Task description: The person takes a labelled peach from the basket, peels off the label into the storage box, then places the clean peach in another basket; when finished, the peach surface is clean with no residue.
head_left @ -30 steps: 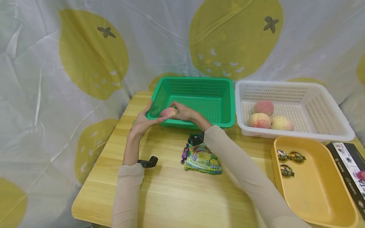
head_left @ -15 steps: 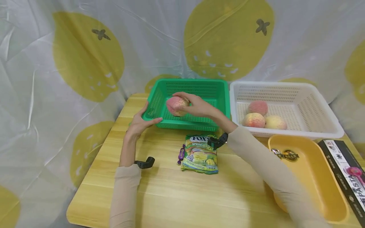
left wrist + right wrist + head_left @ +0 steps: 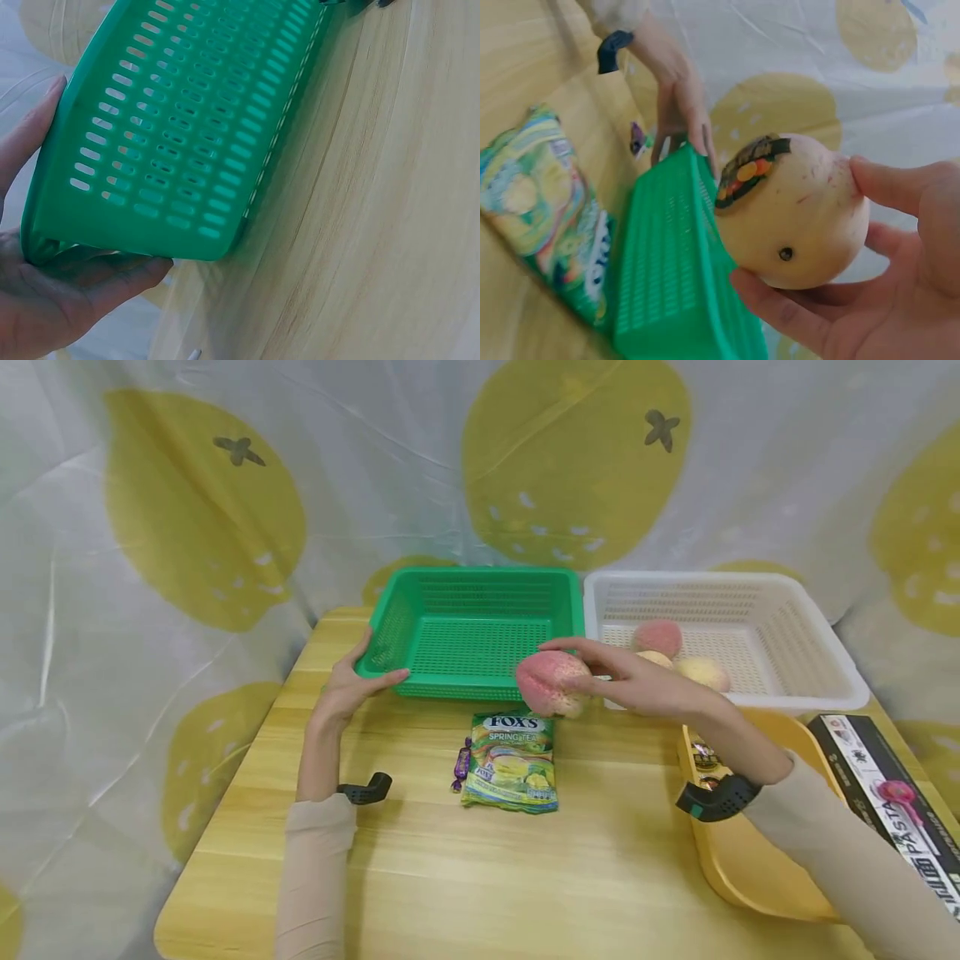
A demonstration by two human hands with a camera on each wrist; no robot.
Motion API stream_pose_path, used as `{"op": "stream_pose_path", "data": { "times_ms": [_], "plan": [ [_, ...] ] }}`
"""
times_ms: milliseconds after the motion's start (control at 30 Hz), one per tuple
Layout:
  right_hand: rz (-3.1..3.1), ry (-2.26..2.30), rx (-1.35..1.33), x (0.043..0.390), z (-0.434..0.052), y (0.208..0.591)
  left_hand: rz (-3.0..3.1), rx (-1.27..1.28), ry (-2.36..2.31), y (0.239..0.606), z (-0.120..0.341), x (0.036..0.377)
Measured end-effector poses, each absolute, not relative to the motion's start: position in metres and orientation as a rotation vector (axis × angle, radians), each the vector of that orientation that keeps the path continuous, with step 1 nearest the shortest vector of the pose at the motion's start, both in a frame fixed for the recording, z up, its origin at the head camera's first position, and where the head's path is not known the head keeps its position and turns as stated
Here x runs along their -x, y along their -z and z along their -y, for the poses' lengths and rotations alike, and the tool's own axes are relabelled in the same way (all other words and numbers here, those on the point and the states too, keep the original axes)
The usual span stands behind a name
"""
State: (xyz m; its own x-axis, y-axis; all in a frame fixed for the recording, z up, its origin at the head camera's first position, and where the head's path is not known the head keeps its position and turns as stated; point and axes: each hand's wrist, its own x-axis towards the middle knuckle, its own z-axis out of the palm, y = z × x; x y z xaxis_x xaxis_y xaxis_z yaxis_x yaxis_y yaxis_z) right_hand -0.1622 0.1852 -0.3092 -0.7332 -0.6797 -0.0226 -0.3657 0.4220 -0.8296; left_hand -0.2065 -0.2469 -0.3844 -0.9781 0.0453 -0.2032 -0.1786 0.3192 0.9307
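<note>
Wooden table (image 3: 450, 877) under everything I'm doing. On it, at the back, the green basket (image 3: 480, 635), with the white basket (image 3: 780, 635) just beside it on the right and three peaches (image 3: 657, 636) lying inside that one. The yellow tray (image 3: 750, 877) sits near the front right, under my right forearm, and a black pasta box (image 3: 892, 802) lies along its right side. In the middle of the table, the Fox's candy bag (image 3: 512, 762), and a small purple wrapped candy (image 3: 460, 765) just left of it.

My left hand (image 3: 348, 681) grips the green basket's near left corner, thumb along the front wall, fingers up over the rim. My right hand (image 3: 645, 681) holds a peach (image 3: 551, 682), fingers curled around it, in the air above the table, in front of the gap between the two baskets. The right wrist view shows a sticker (image 3: 750, 169) on the peach's pale side.
</note>
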Motion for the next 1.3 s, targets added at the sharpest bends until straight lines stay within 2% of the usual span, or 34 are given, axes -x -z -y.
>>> {"op": "stream_pose_path", "data": {
  "times_ms": [333, 600, 733, 967, 1100, 1200, 1300],
  "plan": [
    [-2.278, 1.115, 0.962, 0.133, -0.22, 0.338, -2.438, 0.109, -1.666, 0.376, 0.267, 0.207],
    [-2.291, 0.991, 0.844, 0.13, -0.22, 0.368, -2.513, 0.119, -1.541, 0.372, 0.271, 0.208],
    [-2.287, 0.972, 0.803, 0.131, -0.221, 0.38, -2.499, 0.111, -1.537, 0.355, 0.262, 0.199],
    [-2.301, 0.988, 0.8, 0.13, -0.22, 0.388, -2.685, 0.036, -1.497, 0.365, 0.264, 0.198],
    [-2.294, 0.99, 0.797, 0.13, -0.219, 0.389, -3.04, -0.24, -1.443, 0.35, 0.228, 0.174],
    [-2.284, 0.994, 0.77, 0.13, -0.221, 0.388, -3.052, -0.677, -1.43, 0.341, 0.179, 0.149],
    [-2.267, 0.996, 0.751, 0.131, -0.222, 0.388, -2.76, -1.061, -1.282, 0.343, 0.127, 0.123]
  ]
}}
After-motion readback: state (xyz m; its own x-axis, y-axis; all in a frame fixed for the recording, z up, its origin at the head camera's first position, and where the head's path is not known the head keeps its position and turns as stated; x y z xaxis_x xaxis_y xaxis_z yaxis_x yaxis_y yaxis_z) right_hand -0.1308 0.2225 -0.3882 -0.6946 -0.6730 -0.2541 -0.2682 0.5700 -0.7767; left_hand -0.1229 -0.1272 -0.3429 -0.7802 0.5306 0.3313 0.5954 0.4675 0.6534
